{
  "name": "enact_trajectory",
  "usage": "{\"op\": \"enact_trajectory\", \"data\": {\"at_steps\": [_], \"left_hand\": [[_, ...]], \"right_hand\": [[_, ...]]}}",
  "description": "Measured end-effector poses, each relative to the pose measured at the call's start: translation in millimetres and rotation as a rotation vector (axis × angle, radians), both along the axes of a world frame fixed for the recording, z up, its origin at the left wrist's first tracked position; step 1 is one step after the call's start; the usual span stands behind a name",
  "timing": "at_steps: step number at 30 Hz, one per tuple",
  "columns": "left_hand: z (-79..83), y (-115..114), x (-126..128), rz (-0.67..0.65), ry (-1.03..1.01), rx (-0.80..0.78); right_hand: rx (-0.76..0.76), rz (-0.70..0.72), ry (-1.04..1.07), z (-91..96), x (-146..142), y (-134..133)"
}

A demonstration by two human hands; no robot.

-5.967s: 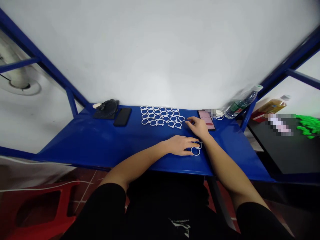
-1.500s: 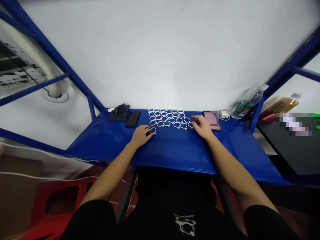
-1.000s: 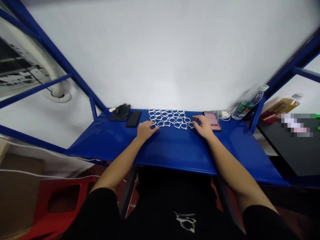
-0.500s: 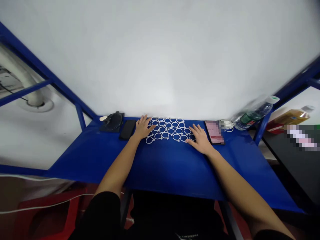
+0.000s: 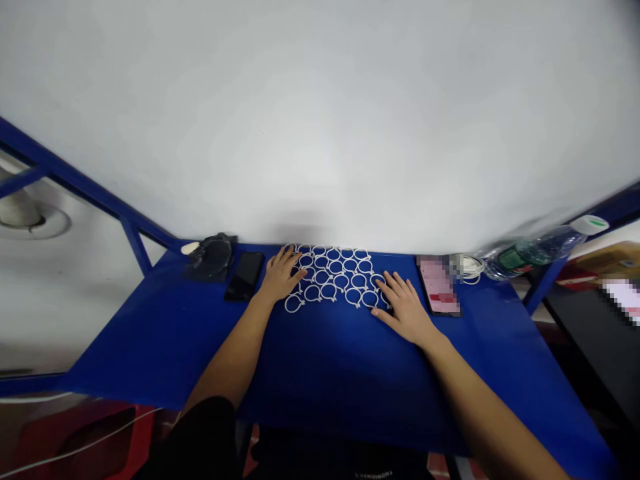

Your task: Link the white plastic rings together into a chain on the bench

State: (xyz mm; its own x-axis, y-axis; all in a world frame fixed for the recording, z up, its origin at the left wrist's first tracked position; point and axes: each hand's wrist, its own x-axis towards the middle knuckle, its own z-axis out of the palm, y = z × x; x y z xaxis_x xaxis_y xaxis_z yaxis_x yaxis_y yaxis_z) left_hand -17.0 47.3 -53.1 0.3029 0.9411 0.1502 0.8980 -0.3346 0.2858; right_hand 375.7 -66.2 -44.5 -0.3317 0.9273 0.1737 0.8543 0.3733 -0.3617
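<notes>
The right hand lies flat on the blue tabletop, fingers released, touching the white rings at their 4 o'clock edge. The left hand, fingers spread loose, covers their 9 o'clock edge, beside a black phone.

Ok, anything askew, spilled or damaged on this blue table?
Nothing spilled or damaged. The white rings lie flat in neat rows between left hand and right hand; only the front-left ring sits slightly out of line.
</notes>
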Motion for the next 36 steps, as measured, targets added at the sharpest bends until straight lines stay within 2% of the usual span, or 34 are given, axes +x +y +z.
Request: {"op": "enact_trajectory", "data": {"at_steps": [12,15,19,21,24,26,29,33,36], "left_hand": [[-4.6,1,-3,0.028,-0.085,0.099],[3.1,-1,-2,0.039,-0.155,0.178],[24.7,-14,12,0.086,-0.293,0.289],[36.5,-30,31,0.047,-0.395,0.359],[48.5,-64,75,-0.053,-0.559,0.43],[50.1,-86,108,-0.184,-0.618,0.422],[42.2,-112,142,-0.389,-0.588,0.347],[23.2,-126,149,-0.523,-0.493,0.243],[15.1,-124,142,-0.551,-0.47,0.217]], "right_hand": [[-0.014,0.009,0.025,-1.1,1,1],[0.001,0.0,0.067,1.4,1,2],[0.108,-0.032,0.167,11.5,5,2],[0.161,-0.085,0.178,18.8,10,0],[0.143,-0.157,0.118,28.8,20,-4],[0.093,-0.118,0.055,32.8,24,-7],[0.043,0.013,-0.002,33.1,25,-9],[0.035,0.13,-0.02,27.1,20,-8],[0.015,0.12,-0.054,26.4,15,-8]]}}
